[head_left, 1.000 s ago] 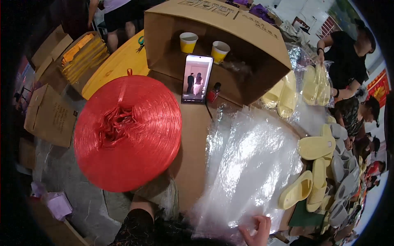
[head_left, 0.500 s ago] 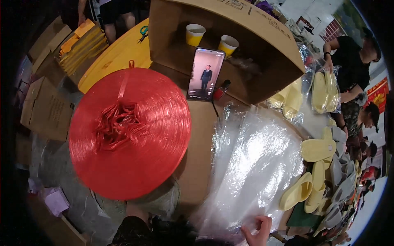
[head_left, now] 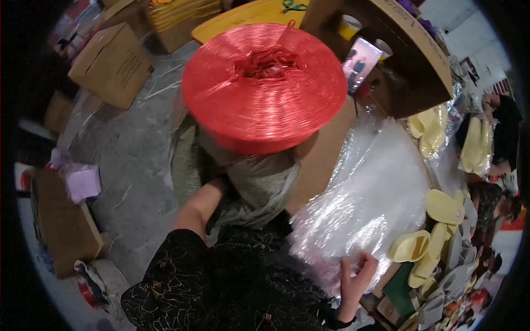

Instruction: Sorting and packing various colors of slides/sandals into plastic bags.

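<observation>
My left forearm reaches into the mouth of a greenish woven sack, which hides the hand and its fingers. Above the sack sits a large red roll of plastic twine with a bunched core. My right hand rests at the near edge of a stack of clear plastic bags, thumb and fingers apart. Just right of the bags lie several pale yellow slippers.
An open cardboard box at the far right holds yellow-and-white cups and a lit phone. More cartons stand on the grey floor at left. Scissors lie on a yellow board. People sit along the right side among bagged slippers.
The view has swung down and left, so the twine roll and bags sit higher and further right. My left forearm now shows in the sack. My right hand remains at the bags.
</observation>
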`<action>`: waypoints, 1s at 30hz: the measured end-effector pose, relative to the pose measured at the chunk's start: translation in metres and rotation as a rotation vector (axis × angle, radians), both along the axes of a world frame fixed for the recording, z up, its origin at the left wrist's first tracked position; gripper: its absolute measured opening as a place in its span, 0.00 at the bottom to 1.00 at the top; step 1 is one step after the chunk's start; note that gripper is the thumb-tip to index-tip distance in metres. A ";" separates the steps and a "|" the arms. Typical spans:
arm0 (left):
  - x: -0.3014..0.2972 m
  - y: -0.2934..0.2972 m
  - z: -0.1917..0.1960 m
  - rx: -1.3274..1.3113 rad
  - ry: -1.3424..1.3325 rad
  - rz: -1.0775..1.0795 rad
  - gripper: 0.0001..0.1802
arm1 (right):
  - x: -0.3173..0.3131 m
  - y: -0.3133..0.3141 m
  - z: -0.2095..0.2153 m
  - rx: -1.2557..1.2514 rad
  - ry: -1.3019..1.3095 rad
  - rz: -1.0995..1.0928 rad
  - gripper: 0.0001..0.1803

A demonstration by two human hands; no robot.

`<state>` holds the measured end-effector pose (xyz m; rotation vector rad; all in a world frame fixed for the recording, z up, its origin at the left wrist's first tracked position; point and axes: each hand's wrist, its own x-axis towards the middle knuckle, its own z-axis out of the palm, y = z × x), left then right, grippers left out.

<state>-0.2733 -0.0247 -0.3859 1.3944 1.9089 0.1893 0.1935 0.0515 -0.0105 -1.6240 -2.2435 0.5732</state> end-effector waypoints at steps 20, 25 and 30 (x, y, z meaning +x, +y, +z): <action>0.086 -0.090 0.218 0.209 -0.430 0.193 0.49 | 0.016 -0.008 -0.021 0.245 0.086 0.098 0.27; 0.168 -0.060 0.293 -0.034 -0.160 -0.296 0.39 | 0.031 -0.005 -0.028 0.215 0.056 -0.044 0.30; 0.140 -0.086 0.318 0.031 0.360 -0.344 0.31 | 0.023 -0.016 -0.013 0.279 0.028 0.127 0.27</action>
